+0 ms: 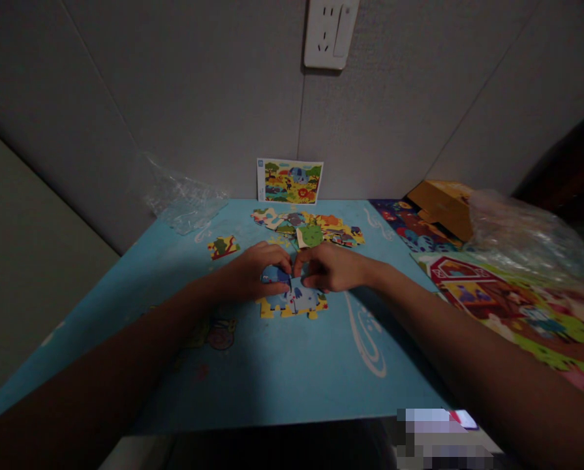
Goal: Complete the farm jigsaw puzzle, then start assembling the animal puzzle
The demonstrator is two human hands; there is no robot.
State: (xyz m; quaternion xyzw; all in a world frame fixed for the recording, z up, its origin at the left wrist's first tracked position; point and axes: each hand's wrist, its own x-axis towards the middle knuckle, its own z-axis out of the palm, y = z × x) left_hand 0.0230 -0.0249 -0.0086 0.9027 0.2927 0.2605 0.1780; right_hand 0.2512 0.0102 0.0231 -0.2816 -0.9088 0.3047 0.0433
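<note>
A small joined patch of jigsaw puzzle (299, 301), showing a blue elephant with yellow along its lower edge, lies on the light-blue table (282, 372). My left hand (260, 269) curls over its left side, thumb and fingertips closing on the puzzle pieces there. From the other side my right hand (335, 266) pinches at the upper right of the same patch, its fingertips almost meeting those of the left. Fingers partly cover the pieces between them. Just beyond the hands sits a green puzzle piece (311, 235), beside a heap of loose puzzle pieces (338, 230).
A picture card (292, 183) leans against the wall under a socket (329, 36). Small joined pieces (223, 247) lie left. Clear plastic (186, 202) is at the back left. A yellow box (443, 209), more plastic (526, 228) and a farm picture (517, 307) occupy the right.
</note>
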